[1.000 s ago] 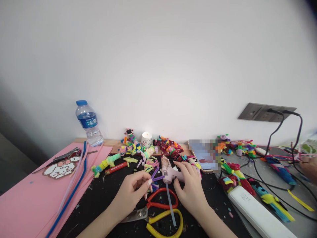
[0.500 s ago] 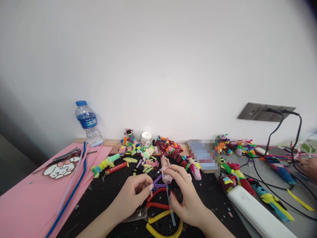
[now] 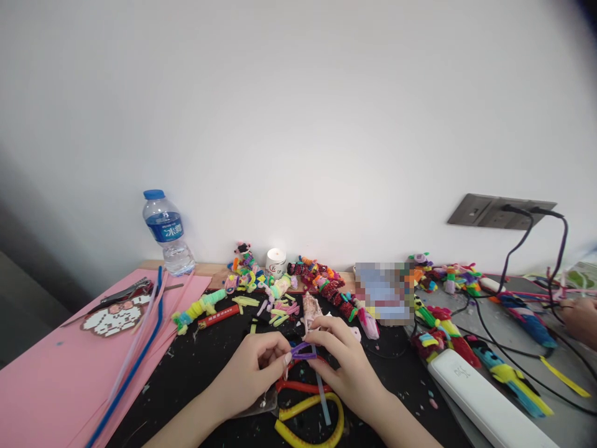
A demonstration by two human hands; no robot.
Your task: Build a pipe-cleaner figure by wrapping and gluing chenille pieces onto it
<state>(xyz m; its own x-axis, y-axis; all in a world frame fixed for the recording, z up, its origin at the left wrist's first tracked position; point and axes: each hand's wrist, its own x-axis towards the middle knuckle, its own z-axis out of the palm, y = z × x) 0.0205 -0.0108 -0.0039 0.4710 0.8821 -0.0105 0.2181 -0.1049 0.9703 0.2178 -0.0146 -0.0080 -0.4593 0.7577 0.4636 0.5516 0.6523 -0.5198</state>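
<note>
My left hand (image 3: pixel 263 367) is closed, its thumb and forefinger pinching one end of a bent purple pipe cleaner (image 3: pixel 302 352). The fingers of my right hand (image 3: pixel 345 358) close on the other end, so the loop spans the gap between both hands. Just behind the right fingertips lies a pale pink, stained object (image 3: pixel 310 306), mostly covered by that hand. A translucent stick (image 3: pixel 324 401) lies under the right hand. Below the hands are a bent red pipe cleaner (image 3: pixel 298 387) and a curved yellow one (image 3: pixel 340 417) on the black mat (image 3: pixel 177 398).
Several pipe-cleaner figures (image 3: pixel 198 309) line the back of the table. A water bottle (image 3: pixel 165 233) and pink sheet (image 3: pixel 41 373) are left. On the right lie a white bar-shaped device (image 3: pixel 480 398), black cables (image 3: pixel 508 351) and another person's hand (image 3: pixel 581 320).
My right fingers have shifted onto the purple pipe cleaner, which is now stretched more level between my hands. The pink piece by the right fingertips is now mostly hidden.
</note>
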